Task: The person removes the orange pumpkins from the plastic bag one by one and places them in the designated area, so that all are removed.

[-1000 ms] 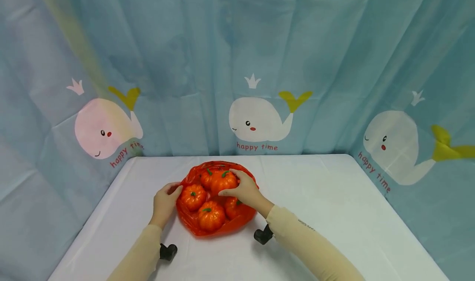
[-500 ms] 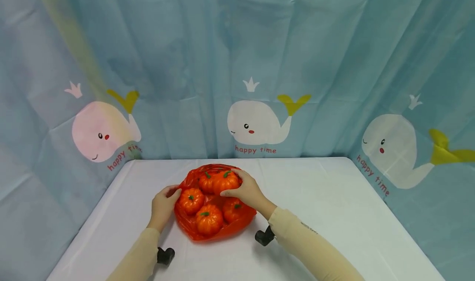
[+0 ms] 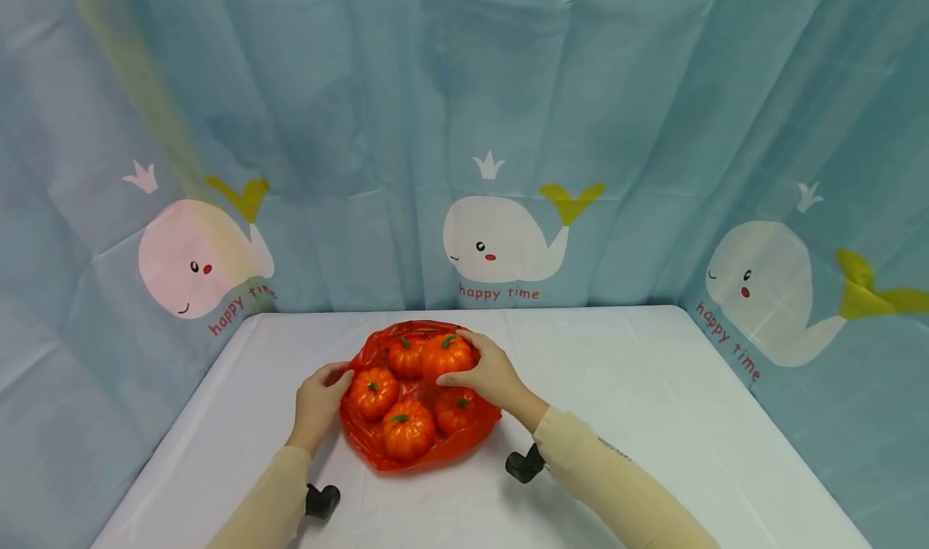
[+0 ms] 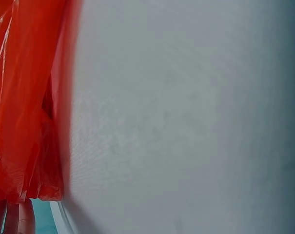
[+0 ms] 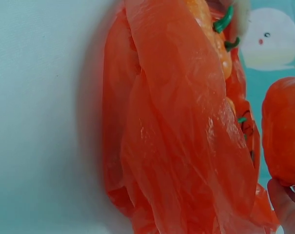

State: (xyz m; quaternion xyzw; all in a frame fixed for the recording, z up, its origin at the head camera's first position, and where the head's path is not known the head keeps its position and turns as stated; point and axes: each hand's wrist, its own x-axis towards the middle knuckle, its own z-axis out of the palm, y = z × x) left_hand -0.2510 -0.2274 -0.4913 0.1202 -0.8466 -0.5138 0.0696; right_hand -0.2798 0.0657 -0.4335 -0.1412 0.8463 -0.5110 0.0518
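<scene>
A red plastic bag [image 3: 464, 444] lies spread open on the table with several small orange pumpkins in it, such as the front pumpkin [image 3: 408, 430] and the left pumpkin [image 3: 373, 393]. Their stems are green. My left hand [image 3: 317, 404] pinches the bag's left rim; in the left wrist view only some fingertips [image 4: 26, 217] show at the bag's edge. My right hand [image 3: 493, 374] grips another pumpkin [image 3: 444, 357] between thumb and fingers. In the right wrist view this held pumpkin [image 5: 285, 131] is raised beside the bag's opening, apart from the bag.
The white table [image 3: 617, 388] carries the bag near its far edge. A blue curtain [image 3: 363, 210] with printed whales stands behind and at both sides. Black wrist camera mounts [image 3: 322, 501] hang under both sleeves.
My right hand has shifted slightly to the right with the pumpkin in its grip. My left hand stays at the bag's rim. The head view has tilted a little.
</scene>
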